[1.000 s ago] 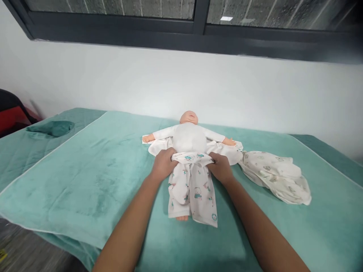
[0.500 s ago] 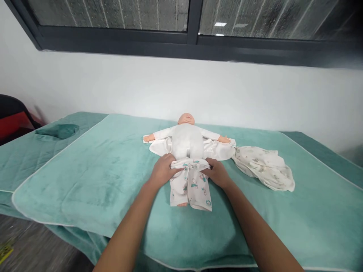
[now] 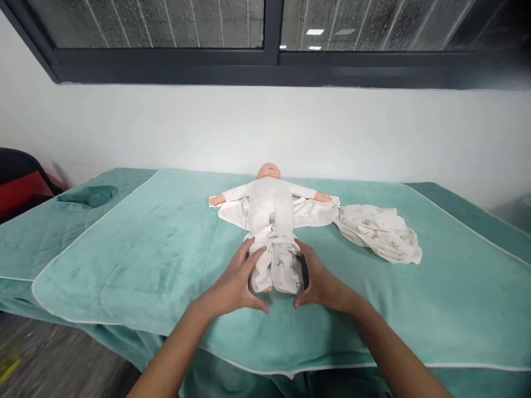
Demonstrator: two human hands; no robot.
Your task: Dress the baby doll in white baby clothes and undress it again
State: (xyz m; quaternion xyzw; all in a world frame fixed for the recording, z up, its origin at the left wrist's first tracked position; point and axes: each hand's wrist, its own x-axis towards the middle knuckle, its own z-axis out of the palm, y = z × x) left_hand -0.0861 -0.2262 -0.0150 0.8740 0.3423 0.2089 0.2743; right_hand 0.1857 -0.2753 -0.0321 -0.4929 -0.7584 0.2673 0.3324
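Observation:
A baby doll lies on its back on the green bed, head toward the wall and arms spread. White cloth covers its trunk and arms, and an opened white garment lies spread beneath it. Printed white baby trousers cover its legs up to the hips. My left hand is open along the left side of the trousers, fingers and thumb spread. On the right side, my right hand curves open the same way, thumb near the trouser hem. Neither hand visibly grips the cloth.
A crumpled printed white garment lies to the right of the doll. Green covers spread over the bed, which has a face hole at the left. Behind are a white wall and a dark window frame. A red and black object stands far left.
Both hands have let go of the trousers' waistband and moved down beside the legs, fingers spreading. The waistband sits flatter at the hips, and the hems are drawn up or folded.

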